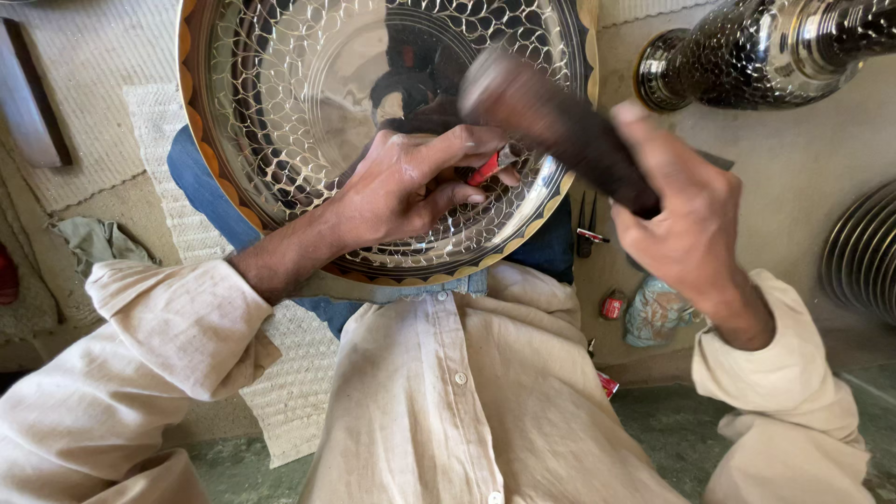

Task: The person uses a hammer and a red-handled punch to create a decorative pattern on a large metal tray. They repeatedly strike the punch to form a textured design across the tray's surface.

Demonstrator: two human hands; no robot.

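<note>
A large round metal plate (308,84), shiny and cut with a scale-like pattern and an orange scalloped rim, leans on my lap. My left hand (411,187) rests on its lower part and pinches a small red-handled chisel (487,168) against the surface. My right hand (686,219) grips a dark wooden mallet (551,117), blurred by motion, raised just above the chisel's end.
An engraved metal vase (756,47) lies at the top right. A stack of ribbed metal plates (863,247) sits at the right edge. Small tools (588,229), a red item (612,306) and a patterned cloth (658,313) lie on the floor. A woven mat (84,93) lies at left.
</note>
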